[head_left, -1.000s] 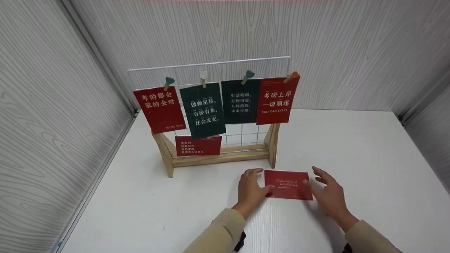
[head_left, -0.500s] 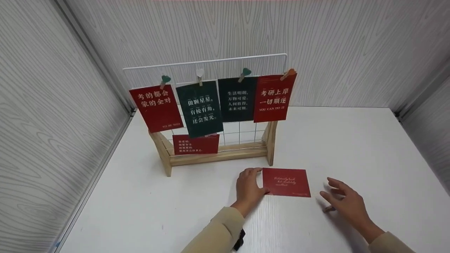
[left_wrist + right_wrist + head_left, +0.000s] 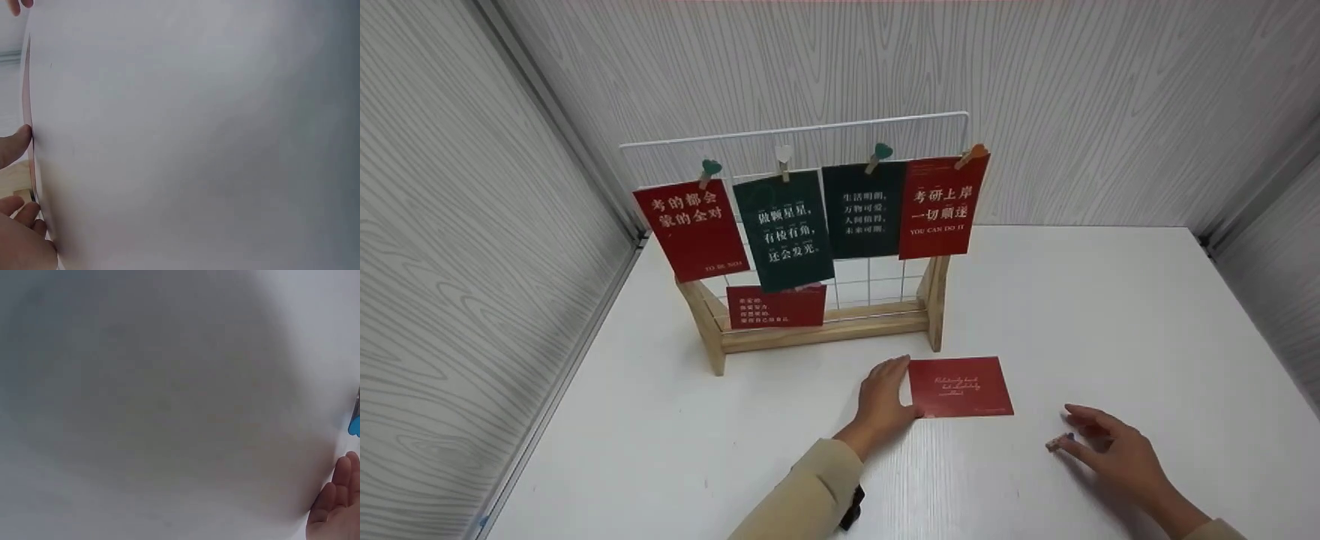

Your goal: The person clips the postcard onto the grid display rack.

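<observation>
A red card (image 3: 966,386) with pale script lies flat on the white table in the head view. My left hand (image 3: 880,401) spans its left end, thumb at the lower corner and fingertips at the upper one. To the card's right, my right hand (image 3: 1126,454) is spread apart, thumb overlapping a small wooden clothespin (image 3: 1056,443). The blue heart (image 3: 355,426) on that clothespin shows at the edge of the right wrist view, beyond the fingertips. Whether the thumb touches the clothespin is hidden. In the left wrist view, the card (image 3: 26,95) is a thin strip beside my fingers.
Behind the hands stands a wire grid rack on a wooden base (image 3: 825,335). Red and green cards (image 3: 861,217) hang across it from clothespins with heart tops (image 3: 883,152). One smaller red card (image 3: 780,307) sits lower. Wood-patterned panels (image 3: 780,60) bound the table.
My right hand has come off the red card and moved right and toward me; the clothespin now shows at its thumb. The red card has shifted slightly left along with my left hand.
</observation>
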The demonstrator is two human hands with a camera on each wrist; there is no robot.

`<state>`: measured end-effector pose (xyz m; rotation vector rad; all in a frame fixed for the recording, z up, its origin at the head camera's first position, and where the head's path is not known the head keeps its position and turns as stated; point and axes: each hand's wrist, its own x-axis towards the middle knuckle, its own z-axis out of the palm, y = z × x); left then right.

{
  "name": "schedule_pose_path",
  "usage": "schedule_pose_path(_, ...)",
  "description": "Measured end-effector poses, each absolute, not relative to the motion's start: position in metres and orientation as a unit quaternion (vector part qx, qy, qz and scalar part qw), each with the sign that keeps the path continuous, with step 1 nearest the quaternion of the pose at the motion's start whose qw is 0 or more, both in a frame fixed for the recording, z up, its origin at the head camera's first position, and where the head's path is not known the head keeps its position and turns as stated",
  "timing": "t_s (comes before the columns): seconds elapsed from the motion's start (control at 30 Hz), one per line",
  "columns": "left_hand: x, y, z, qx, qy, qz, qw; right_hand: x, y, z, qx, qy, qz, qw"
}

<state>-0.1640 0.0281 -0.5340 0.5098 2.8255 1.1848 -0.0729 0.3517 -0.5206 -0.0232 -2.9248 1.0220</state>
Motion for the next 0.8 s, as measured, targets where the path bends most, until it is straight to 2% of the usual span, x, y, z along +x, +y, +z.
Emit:
schedule_pose_path(0.47, -0.169, 0.020, -0.530, 0.205, 0.918, 0.328, 0.084, -0.072, 0.353, -0.526, 0.031, -0.950, 0.308, 0.031)
schedule_pose_path(0.63, -0.170, 0.019, -0.529, 0.215, 0.919, 0.320, 0.084, -0.074, 0.353, -0.528, 0.031, -0.952, 0.305, 0.026)
schedule_pose_path(0.8, -0.170, 0.017, -0.528, 0.238, 0.905, 0.345, 0.065, -0.074, 0.351, -0.526, 0.010, -0.952, 0.306, -0.003)
